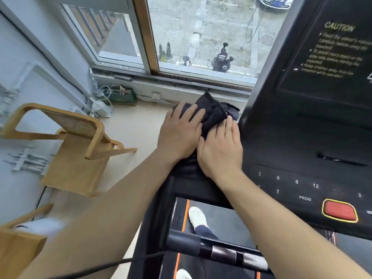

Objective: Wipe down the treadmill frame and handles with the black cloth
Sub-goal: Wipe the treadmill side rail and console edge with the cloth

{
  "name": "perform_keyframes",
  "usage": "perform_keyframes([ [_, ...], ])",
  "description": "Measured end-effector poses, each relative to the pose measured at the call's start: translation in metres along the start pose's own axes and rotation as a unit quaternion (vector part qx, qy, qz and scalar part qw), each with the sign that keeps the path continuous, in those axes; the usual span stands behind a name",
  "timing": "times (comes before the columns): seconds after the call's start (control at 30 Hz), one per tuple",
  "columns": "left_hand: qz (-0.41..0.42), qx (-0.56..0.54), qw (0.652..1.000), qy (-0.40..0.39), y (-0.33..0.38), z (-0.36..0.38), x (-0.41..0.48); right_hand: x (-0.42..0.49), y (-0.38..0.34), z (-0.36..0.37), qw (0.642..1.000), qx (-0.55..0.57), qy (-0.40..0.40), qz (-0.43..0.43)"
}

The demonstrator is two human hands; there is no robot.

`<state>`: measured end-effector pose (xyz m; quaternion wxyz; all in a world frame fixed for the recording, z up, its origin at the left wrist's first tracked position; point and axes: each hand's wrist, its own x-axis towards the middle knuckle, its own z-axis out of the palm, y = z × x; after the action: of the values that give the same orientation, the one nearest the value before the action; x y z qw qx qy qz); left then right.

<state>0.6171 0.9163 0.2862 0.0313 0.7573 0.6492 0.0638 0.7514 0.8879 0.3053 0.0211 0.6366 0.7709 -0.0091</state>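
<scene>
The black cloth (213, 111) lies bunched on the left upper part of the black treadmill frame (187, 184), beside the console (302, 150). My left hand (179, 133) presses flat on the cloth's left side, fingers pointing toward the window. Beside it, touching it, my right hand (221, 150) presses flat on the cloth's near right side. Both palms cover much of the cloth. A handle bar (217, 251) with metal sensor plates crosses the frame lower down.
The console carries a red stop button (340, 211) and a caution panel (338, 51). Wooden chairs (76, 146) stand on the floor to the left. A window (201, 37) faces me. My white shoe (198, 217) rests on the treadmill belt below.
</scene>
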Motion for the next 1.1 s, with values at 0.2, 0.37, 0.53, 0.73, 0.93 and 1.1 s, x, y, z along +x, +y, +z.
perform_keyframes([
  [0.2, 0.007, 0.026, 1.000, -0.003, 0.014, -0.004, -0.009, -0.015, 0.005, -0.013, 0.998, -0.041, -0.041, 0.020],
  [0.37, 0.027, 0.014, 0.999, -0.034, 0.025, -0.006, -0.057, -0.057, -0.005, -0.015, 0.999, 0.031, 0.010, 0.034],
  [0.53, 0.041, 0.047, 0.996, -0.065, 0.016, -0.015, -0.029, -0.018, -0.001, -0.009, 0.994, 0.105, -0.039, 0.013],
  [0.73, 0.023, 0.036, 0.998, -0.051, 0.009, -0.019, -0.024, -0.011, -0.007, 0.003, 0.995, 0.093, -0.008, 0.040],
  [0.93, 0.032, 0.012, 0.999, -0.041, 0.020, -0.008, -0.105, -0.107, -0.008, 0.013, 0.998, 0.069, 0.009, -0.010],
  [1.1, -0.033, -0.061, 0.998, -0.008, 0.019, -0.008, -0.114, -0.086, -0.005, 0.006, 0.990, 0.078, -0.011, -0.117],
])
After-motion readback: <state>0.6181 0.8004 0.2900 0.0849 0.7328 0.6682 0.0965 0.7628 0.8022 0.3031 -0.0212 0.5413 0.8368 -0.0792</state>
